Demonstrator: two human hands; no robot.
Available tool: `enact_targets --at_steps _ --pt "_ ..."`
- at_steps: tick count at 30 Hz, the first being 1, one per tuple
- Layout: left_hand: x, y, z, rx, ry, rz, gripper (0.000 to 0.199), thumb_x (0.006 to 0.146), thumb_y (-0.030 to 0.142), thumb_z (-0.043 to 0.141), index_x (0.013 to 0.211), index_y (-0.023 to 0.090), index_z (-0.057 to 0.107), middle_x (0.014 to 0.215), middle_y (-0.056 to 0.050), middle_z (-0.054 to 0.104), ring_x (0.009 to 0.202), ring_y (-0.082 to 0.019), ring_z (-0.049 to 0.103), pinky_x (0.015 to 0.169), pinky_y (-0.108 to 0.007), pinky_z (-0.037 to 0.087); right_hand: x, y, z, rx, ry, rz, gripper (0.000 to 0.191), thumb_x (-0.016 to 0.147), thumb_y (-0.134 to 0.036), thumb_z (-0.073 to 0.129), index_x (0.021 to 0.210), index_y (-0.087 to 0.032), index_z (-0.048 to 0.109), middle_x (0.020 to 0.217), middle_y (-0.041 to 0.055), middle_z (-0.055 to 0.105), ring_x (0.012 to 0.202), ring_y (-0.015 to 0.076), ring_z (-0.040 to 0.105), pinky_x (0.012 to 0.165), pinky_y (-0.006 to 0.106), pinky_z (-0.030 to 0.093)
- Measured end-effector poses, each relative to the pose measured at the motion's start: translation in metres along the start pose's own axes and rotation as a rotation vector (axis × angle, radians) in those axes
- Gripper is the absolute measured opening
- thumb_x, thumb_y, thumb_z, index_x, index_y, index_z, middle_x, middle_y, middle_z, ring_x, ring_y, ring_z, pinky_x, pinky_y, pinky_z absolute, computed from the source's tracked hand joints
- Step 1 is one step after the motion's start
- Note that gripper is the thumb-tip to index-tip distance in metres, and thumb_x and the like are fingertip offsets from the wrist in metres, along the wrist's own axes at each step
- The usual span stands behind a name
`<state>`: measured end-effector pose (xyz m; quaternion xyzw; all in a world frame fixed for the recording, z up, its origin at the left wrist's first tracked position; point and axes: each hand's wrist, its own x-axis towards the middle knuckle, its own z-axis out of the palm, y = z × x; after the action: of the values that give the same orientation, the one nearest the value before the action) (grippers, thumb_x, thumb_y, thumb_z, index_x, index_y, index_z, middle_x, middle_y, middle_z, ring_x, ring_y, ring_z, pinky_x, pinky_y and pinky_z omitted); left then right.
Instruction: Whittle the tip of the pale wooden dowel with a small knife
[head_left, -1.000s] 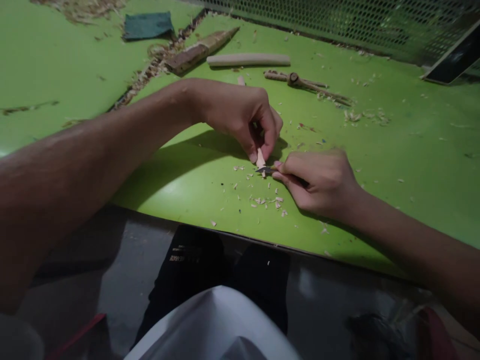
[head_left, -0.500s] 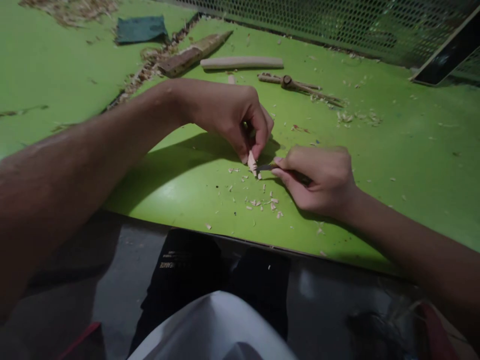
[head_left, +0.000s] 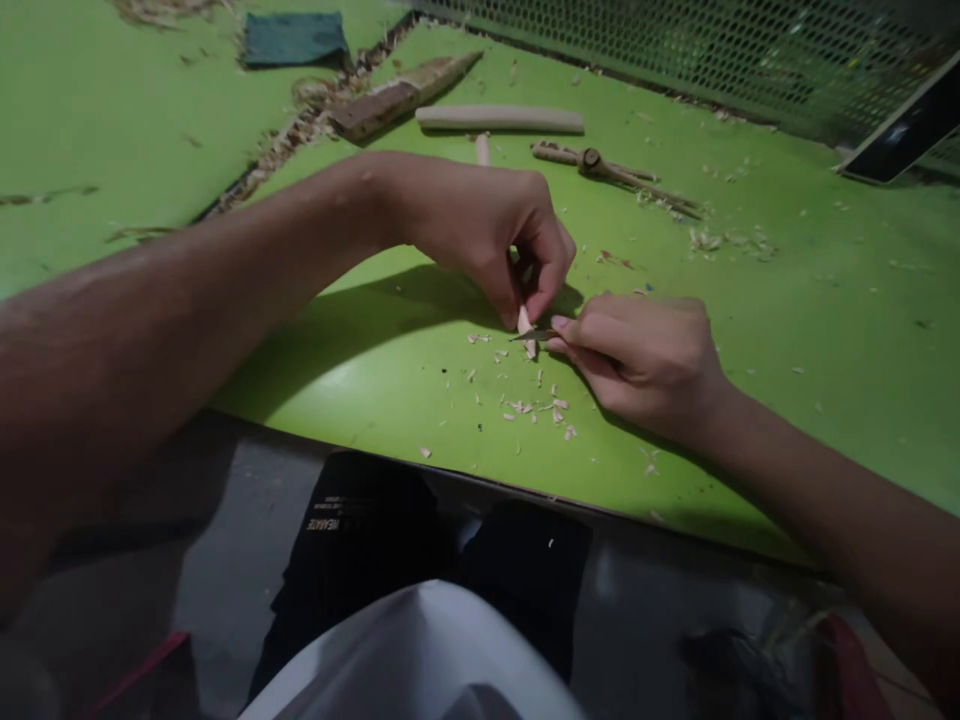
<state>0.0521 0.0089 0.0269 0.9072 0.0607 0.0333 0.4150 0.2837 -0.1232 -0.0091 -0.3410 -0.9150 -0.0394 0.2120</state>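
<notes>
My left hand [head_left: 517,235] pinches a small pale wood piece [head_left: 527,340] between thumb and fingertips, its lower end pointing down at the green table [head_left: 390,400]. From the right, my right hand [head_left: 641,355] grips a small knife [head_left: 534,335], whose thin dark blade lies across the wood piece. The knife's handle is mostly hidden in my fingers. Small pale shavings [head_left: 559,405] are scattered on the table just below the two hands.
Behind my hands lie a pale rod [head_left: 499,119], a bark-covered pointed stick [head_left: 405,97], bound twigs [head_left: 619,175] and a dark green cloth [head_left: 295,40]. A perforated screen [head_left: 675,60] borders the back. The table's front edge is near my lap.
The whole scene has shifted slightly right in view. The knife blade now crosses over the wood piece, with its tip past the piece's left side.
</notes>
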Motion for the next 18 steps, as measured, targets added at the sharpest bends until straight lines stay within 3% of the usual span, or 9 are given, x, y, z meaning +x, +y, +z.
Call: enact_targets --at_steps 11,18 --pt "-0.0006 -0.0017 0.0000 0.007 0.005 -0.029 0.021 0.084 0.037 0.087 0.090 0.017 0.086 0.084 -0.002 0.080 0.076 -0.016 0.072 0.070 -0.029 0.050 0.0014 -0.0095 -0.0077 -0.089 -0.034 -0.021 0.031 0.108 -0.022 0.058 0.078 -0.022 0.065 0.064 -0.0010 0.056 0.058 0.0156 0.039 0.058 0.035 0.020" --pt "0.0014 0.0000 0.0005 -0.008 -0.012 -0.053 0.031 0.087 0.047 0.088 0.092 0.016 0.085 0.087 -0.005 0.080 0.081 -0.017 0.071 0.080 -0.034 0.050 0.0015 -0.0066 -0.0095 -0.020 -0.096 0.010 0.027 0.108 -0.022 0.057 0.083 -0.021 0.067 0.070 0.0003 0.062 0.062 0.0153 0.044 0.060 0.034 0.021"
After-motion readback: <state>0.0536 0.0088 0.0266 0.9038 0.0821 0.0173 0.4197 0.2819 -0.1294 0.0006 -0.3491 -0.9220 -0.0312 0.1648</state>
